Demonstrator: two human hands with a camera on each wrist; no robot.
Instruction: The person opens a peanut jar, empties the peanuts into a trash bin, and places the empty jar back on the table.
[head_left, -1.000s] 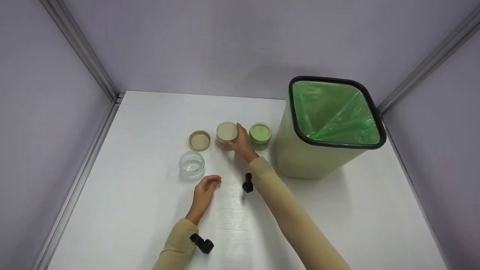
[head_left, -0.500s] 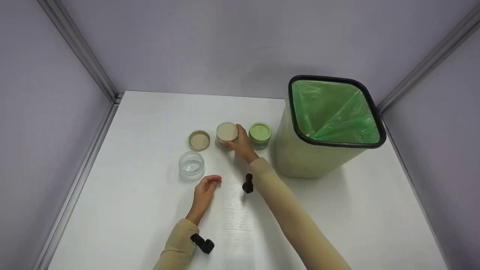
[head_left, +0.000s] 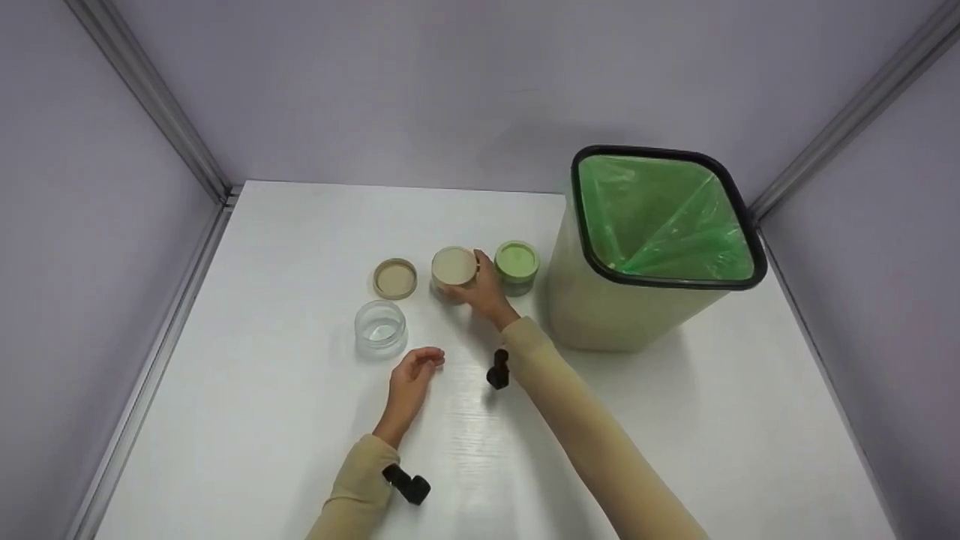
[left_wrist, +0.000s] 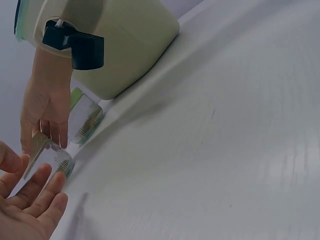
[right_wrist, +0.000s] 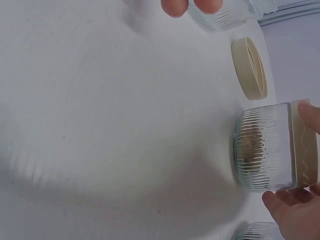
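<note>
Three jars stand on your desk [head_left: 300, 420]: your right hand [head_left: 484, 289] grips the beige-lidded jar [head_left: 454, 268] mid-desk, beside one green-lidded jar [head_left: 517, 264] and one open jar [head_left: 381, 328]. One loose lid [head_left: 395, 278], one bin [head_left: 645, 255]. Your left hand [head_left: 411, 379] rests loosely curled, empty.

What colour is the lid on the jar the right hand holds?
Beige, on the jar in the right hand; the head view shows it best.

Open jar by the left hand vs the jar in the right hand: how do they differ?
The open jar has no lid; the beige-lidded jar is capped. The open jar stands free near the left hand; the right hand grips the beige-lidded jar. The open jar sits nearer the person. Both are small, clear, ribbed glass jars.
</note>
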